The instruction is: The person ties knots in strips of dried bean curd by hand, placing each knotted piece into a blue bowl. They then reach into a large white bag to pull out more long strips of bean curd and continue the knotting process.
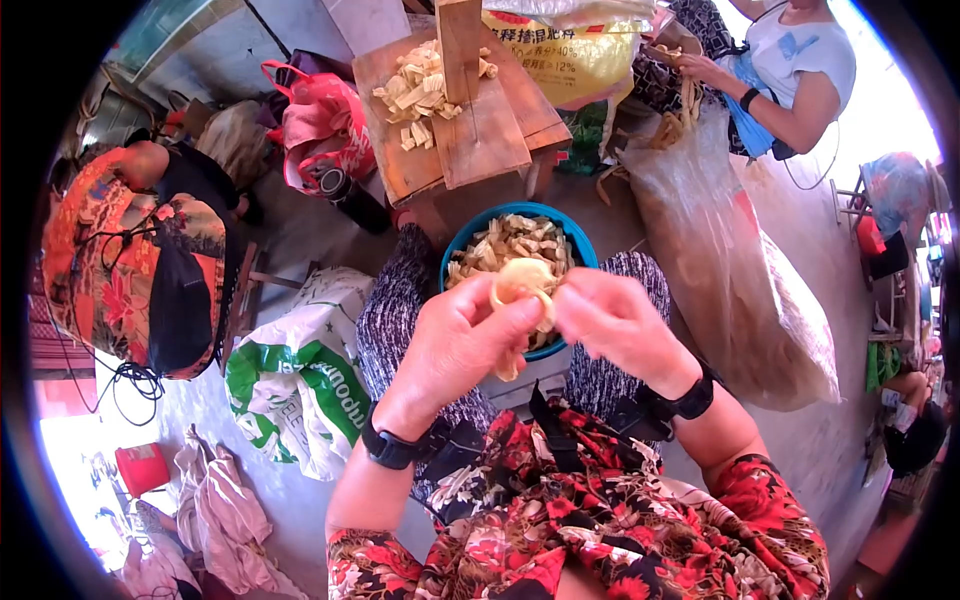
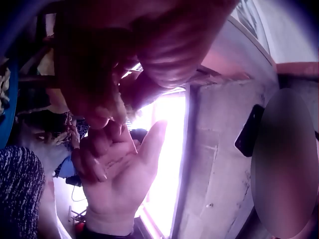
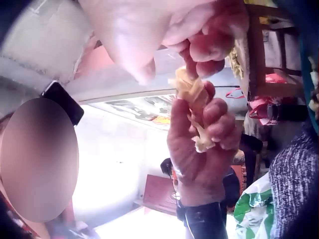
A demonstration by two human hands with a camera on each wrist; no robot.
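Observation:
A pale yellow, looped strip point(image 1: 524, 278) is pinched between the thumb and fingers of my left hand point(image 1: 460, 335), above the basin. In the right wrist view, a ragged tail of the strip point(image 3: 203, 141) hangs out below the left fingers. My right hand point(image 1: 618, 322) is beside the strip, its loosely bent fingertips right at the strip's upper end. Its thumb point(image 2: 153, 142) stands out apart from the strip in the left wrist view. Between the knees, a blue basin point(image 1: 462, 236) is heaped with similar folded yellow pieces point(image 1: 515, 243).
A wooden stand point(image 1: 395, 75) with more yellow pieces point(image 1: 425, 90) is ahead. A large pale sack point(image 1: 740, 270) leans at the right; a white and green bag point(image 1: 300, 375) lies at the left. A dark bottle point(image 1: 355, 200) and red bag point(image 1: 322, 130) are nearby. Another person point(image 1: 800, 70) sits at the upper right.

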